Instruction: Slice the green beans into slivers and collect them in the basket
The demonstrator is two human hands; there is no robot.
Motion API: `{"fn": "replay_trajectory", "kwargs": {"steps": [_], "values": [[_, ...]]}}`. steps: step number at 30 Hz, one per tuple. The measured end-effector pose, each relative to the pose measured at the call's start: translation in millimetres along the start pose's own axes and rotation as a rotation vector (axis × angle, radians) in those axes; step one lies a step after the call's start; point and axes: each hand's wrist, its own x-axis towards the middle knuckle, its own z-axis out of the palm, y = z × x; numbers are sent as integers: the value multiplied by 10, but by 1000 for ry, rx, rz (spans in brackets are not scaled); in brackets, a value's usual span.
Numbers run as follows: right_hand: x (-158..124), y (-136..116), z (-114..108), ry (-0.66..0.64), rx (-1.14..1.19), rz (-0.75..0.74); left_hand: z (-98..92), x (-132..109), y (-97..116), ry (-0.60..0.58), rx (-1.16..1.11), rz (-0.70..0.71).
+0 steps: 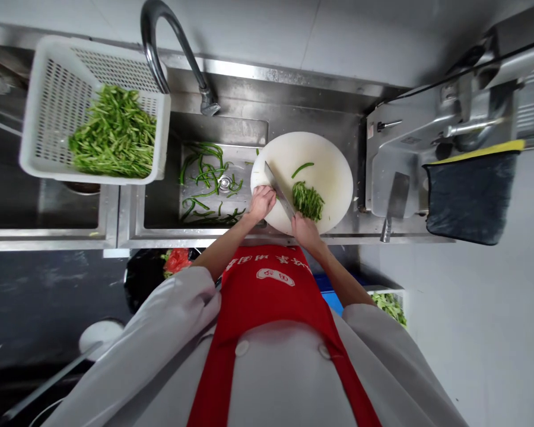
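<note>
Far left, set over a basin: white basket (48,104) heaped with green strips (113,133). Behind, a curved tap (187,52). In the middle sink (160,201), loose green scraps (204,172) around the drain (225,182). To the right, a steel machine (427,136), dark cloth (469,198) draped off it, cleaver (396,198) leaning at its front. Lower down: black bin (142,279) with something red inside, blue crate (333,299), white crate (389,305) of greens, white bowl (100,335).

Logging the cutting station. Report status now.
Right hand grips knife, blade across cutting board. Left hand at board edge beside blade. Chopped greens piled right of blade. One loose strip beyond pile.
</note>
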Motion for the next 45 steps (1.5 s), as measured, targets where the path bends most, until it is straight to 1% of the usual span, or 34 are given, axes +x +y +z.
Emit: {"fn": "replay_trajectory", "kwargs": {"steps": [4, 8, 9, 10, 12, 13, 14, 15, 18, 22, 26, 27, 29, 31, 35, 38, 40, 42, 44, 45], "values": [[71, 114, -28, 1, 21, -7, -6, -4, 40, -8, -17, 23], [-30, 287, -39, -24, 7, -4, -7, -79, 155, -84, -64, 136], [-71, 303, -33, -28, 2, 5, -8, -102, 177, -67, -72, 130], [-107, 302, -24, -28, 0, 11, -8, -121, 191, -24, -73, 93], [-147, 258, -2, -17, 3, 22, -9, -136, 192, 79, -56, -25], [-150, 224, 7, -16, 7, 29, -9, -131, 183, 110, -41, -71], [-142, 189, 13, -24, 14, 34, -10, -119, 172, 114, -28, -91], [-129, 159, 14, -35, 22, 40, -13, -101, 162, 92, -21, -88], [-92, 117, -5, -54, 44, 41, -35, -43, 157, -3, -34, -59], [-89, 111, -32, -30, 58, 37, -83, 8, 199, 25, -61, -140], [-76, 87, -45, -51, 44, 54, -126, 22, 195, -1, -77, -128], [-73, 84, -48, -42, 39, 48, -140, 13, 178, 22, -76, -141], [-73, 81, -54, -26, 31, 36, -175, -23, 126, 114, -60, -199], [-78, 77, -60, -40, 29, 40, -214, -75, 65, 192, -40, -242], [-92, 60, -95, -54, 28, 47, -291, -204, -42, 262, -27, -256], [-105, 34, -119, -33, 24, 37, -369, -339, -113, 332, -17, -353], [-115, 11, -118, -51, 26, 38, -432, -457, -161, 346, -28, -422], [-129, -15, -105, -63, 28, 37, -500, -582, -197, 333, -49, -482], [-148, -47, -88, -42, 30, 38, -581, -674, -211, 343, -68, -532], [-159, -65, -80, -32, 35, 40, -632, -693, -209, 367, -76, -546]]}}
